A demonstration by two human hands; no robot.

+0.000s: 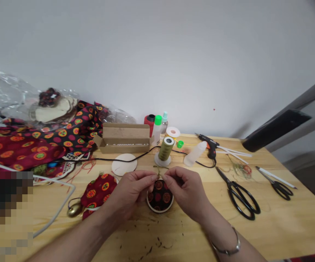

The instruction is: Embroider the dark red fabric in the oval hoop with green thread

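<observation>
My left hand [135, 187] and my right hand [187, 189] meet at the middle of the table. Thumbs and forefingers are closed in a pinch on a thin olive thread [159, 169] at the top of a round, fabric-covered disc [159, 196]. Dark cloth with red-orange circles covers this disc, and a pale rim runs round it. Just beyond the fingers stands a spool of olive thread [165, 150]. Left of my left hand lies dark red patterned fabric [99, 191] beside a brass bell [74, 209].
Large black scissors [242, 198], smaller scissors [280, 188] and a glue gun [208, 140] lie on the right. A squeeze bottle [195, 154] leans near the spool. An open cardboard box [124, 143], a pale disc [124, 164] and heaped fabric [23, 145] are on the left.
</observation>
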